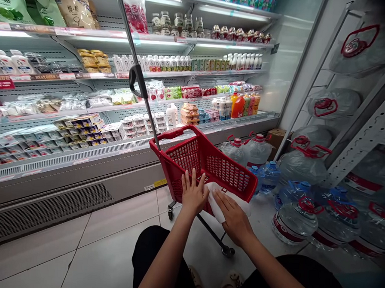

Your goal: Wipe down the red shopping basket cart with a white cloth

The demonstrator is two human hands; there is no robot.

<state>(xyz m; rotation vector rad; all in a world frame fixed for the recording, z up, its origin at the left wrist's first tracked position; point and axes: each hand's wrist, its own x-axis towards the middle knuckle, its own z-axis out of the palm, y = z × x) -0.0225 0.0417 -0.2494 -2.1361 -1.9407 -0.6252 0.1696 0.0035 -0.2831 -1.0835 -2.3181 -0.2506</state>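
Note:
A small red plastic shopping cart (187, 154) with lattice walls stands before my knees, on a dark frame with wheels. My left hand (193, 193) rests on its near side, fingers stretched out and spread, with nothing in it. Beside it, my right hand (235, 217) presses a white cloth (216, 207) over the cart's near rim. Part of the cloth is hidden under the right fingers and shows again past them. A tall dark pole (129, 33) with a black clip (138, 82) rises from the cart's left end.
Behind the cart runs a lit refrigerated display case (124, 157) stocked with bottles, tubs and packs. Large water bottles (294, 222) stand on the floor at right, beside a white metal rack (367, 131). A cardboard box (276, 142) sits in the corner. The floor is pale tile (109, 260).

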